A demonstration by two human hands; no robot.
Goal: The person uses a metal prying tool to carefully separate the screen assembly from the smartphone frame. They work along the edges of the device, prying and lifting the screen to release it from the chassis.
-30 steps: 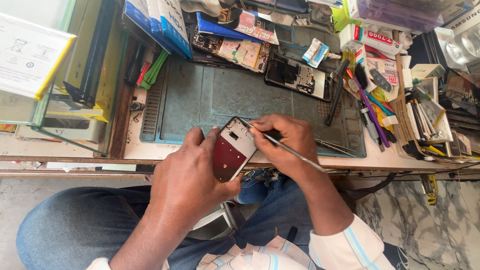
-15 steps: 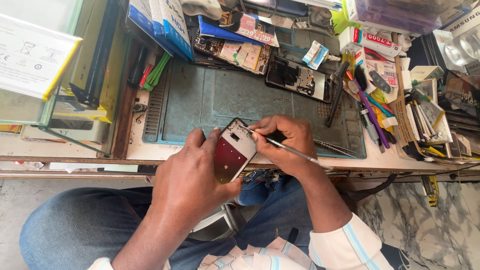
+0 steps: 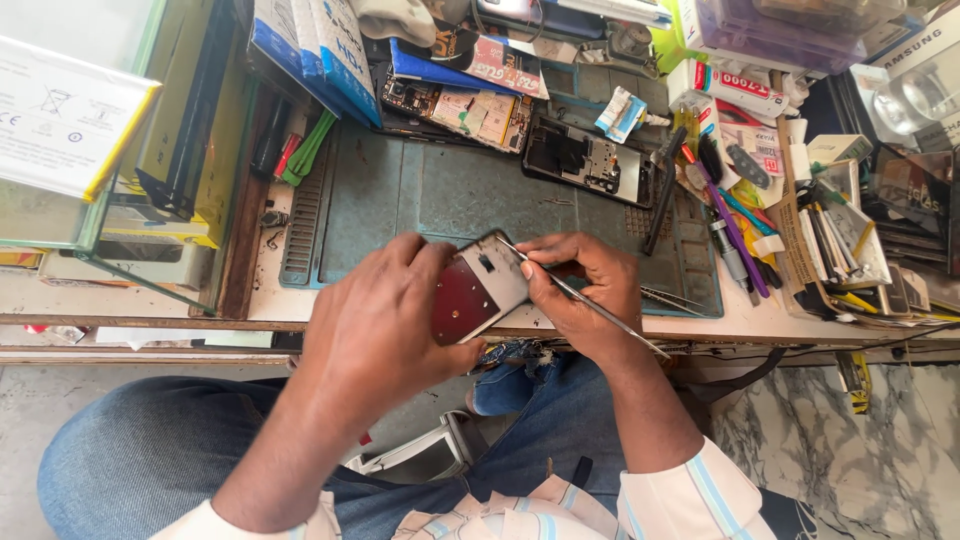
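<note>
My left hand (image 3: 385,325) grips an opened phone frame (image 3: 478,290) with a dark red panel, tilted over the front edge of the bench. My right hand (image 3: 580,290) pinches metal tweezers (image 3: 590,300), their tip resting at the frame's upper edge near its top corner. Both hands hover above my lap in blue jeans, in front of a grey-green work mat (image 3: 440,190).
A second stripped phone body (image 3: 585,165) lies at the mat's back right. Screwdrivers and pens (image 3: 735,235) crowd the right side, boxes and packets (image 3: 320,50) the back, a glass case (image 3: 90,150) the left. Another pair of tweezers (image 3: 675,298) lies beside my right hand.
Both hands and the phone frame stay in nearly the same place. The tweezers' tip has shifted slightly along the top of the frame.
</note>
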